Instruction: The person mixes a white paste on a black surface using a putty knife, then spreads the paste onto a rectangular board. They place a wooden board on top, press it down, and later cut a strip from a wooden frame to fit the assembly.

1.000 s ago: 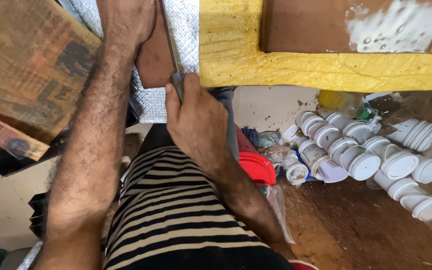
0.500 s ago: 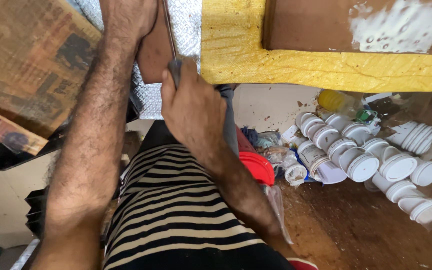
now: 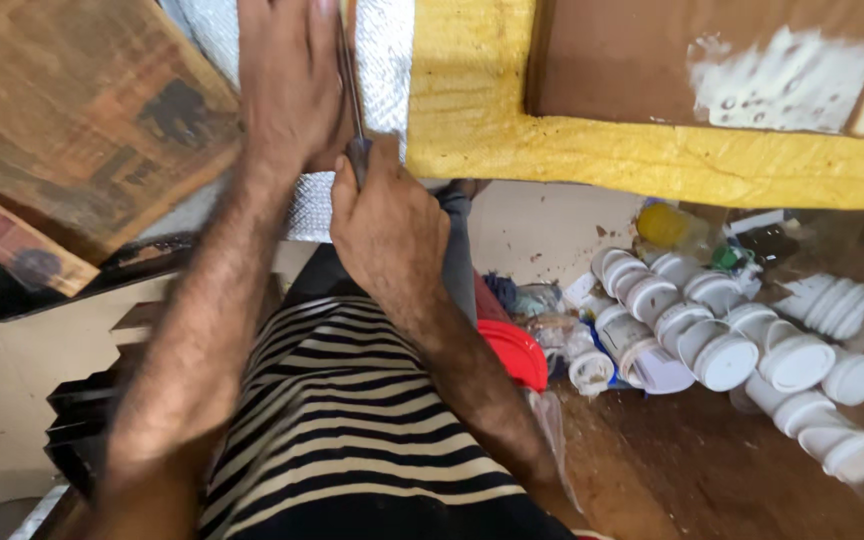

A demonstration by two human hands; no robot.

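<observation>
Two hands raised, left hand [image 3: 287, 80] laid flat on silver foil sheet [image 3: 377, 60], right hand [image 3: 387, 215] fingers clamped on thin tool [image 3: 352, 100], yellow foam board [image 3: 572, 140] just right of fingers, white bulbs [image 3: 732, 330] well below.

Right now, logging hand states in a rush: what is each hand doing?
Left hand: flat and open, pressed against the silver sheet.
Right hand: closed around a thin blade tool.

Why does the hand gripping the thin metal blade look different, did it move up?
Yes. The right hand holding the thin metal blade has slid up, closer to the bottom edge of the yellow foam slab than a second ago.
</observation>
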